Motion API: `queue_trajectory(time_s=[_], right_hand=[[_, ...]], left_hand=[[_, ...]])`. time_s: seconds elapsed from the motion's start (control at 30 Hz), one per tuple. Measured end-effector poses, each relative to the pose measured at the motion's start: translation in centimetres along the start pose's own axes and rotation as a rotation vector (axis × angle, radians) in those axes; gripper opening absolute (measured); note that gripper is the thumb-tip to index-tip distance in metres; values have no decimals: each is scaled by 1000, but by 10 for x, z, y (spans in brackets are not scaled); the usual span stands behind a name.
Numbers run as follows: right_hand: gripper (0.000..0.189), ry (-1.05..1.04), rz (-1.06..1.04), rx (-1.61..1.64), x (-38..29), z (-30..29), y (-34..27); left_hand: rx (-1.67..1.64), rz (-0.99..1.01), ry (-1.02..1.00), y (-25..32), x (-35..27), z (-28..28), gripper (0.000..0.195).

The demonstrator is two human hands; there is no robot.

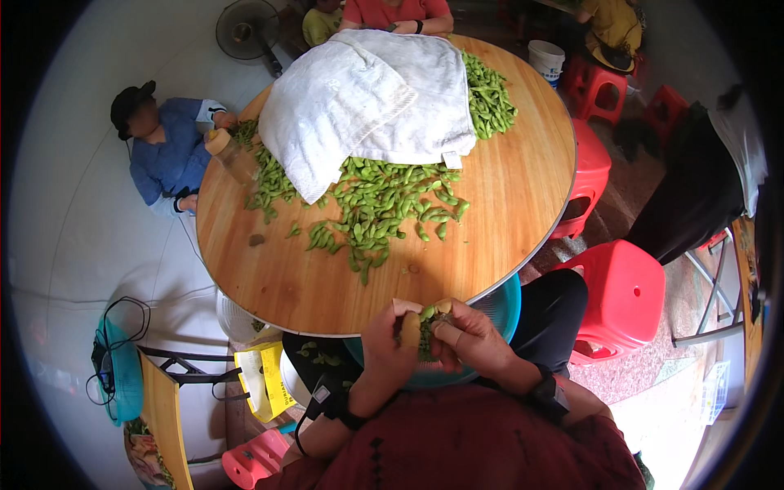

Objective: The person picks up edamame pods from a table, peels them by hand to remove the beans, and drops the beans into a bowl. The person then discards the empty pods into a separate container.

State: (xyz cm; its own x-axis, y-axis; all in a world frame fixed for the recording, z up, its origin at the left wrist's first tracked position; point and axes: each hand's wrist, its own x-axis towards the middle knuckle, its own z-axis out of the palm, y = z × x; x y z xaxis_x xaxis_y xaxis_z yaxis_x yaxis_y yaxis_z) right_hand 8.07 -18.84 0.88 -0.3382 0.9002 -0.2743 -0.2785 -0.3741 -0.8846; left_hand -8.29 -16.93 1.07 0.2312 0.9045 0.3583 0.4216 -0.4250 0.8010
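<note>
My left hand (390,344) and my right hand (474,340) meet just off the table's near edge. Between their fingertips they pinch a green soybean pod (428,312); my fingers cover part of it. Below them, in my lap, is a turquoise plastic basin (509,304) with green bits inside, mostly hidden by my hands. Ahead, loose soybean pods (381,211) are spread over a round wooden table (514,196). White towels (334,101) cover the middle of the heap, and more pods show at its far right side.
A clear bottle (236,160) stands at the table's left, near a person in blue (174,144). Another person in red (397,13) sits across. Red plastic stools (618,294) line the right side. A yellow bag (264,381) is low on the left, and a fan (247,30) stands behind.
</note>
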Motion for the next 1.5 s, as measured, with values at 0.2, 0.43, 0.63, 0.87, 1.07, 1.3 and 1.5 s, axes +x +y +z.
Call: queue_trajectory(time_s=[0.2,0.43,0.63,0.87,1.07,1.3,1.5], right_hand=[[16,40,-362,-444,15,-20,33],[25,92,-372,-549,12,-14,11],[17,210,-601,-780,8,1,7],[13,168,-616,-834,10,-5,20],[9,164,-107,-126,6,2,9],[10,248,-185,-26,4,8,16],[14,293,-218,-138,8,5,24]], left_hand=[[-211,-241,-101,-20,1,-2,15],[113,37,-221,-8,-6,-12,16],[-9,-70,-304,16,-6,-22,21],[80,-9,-361,15,-8,-20,23],[-515,-368,-67,-10,-13,-3,39],[-717,-525,-173,-4,-15,5,31],[-456,-258,-83,-6,-19,8,25]])
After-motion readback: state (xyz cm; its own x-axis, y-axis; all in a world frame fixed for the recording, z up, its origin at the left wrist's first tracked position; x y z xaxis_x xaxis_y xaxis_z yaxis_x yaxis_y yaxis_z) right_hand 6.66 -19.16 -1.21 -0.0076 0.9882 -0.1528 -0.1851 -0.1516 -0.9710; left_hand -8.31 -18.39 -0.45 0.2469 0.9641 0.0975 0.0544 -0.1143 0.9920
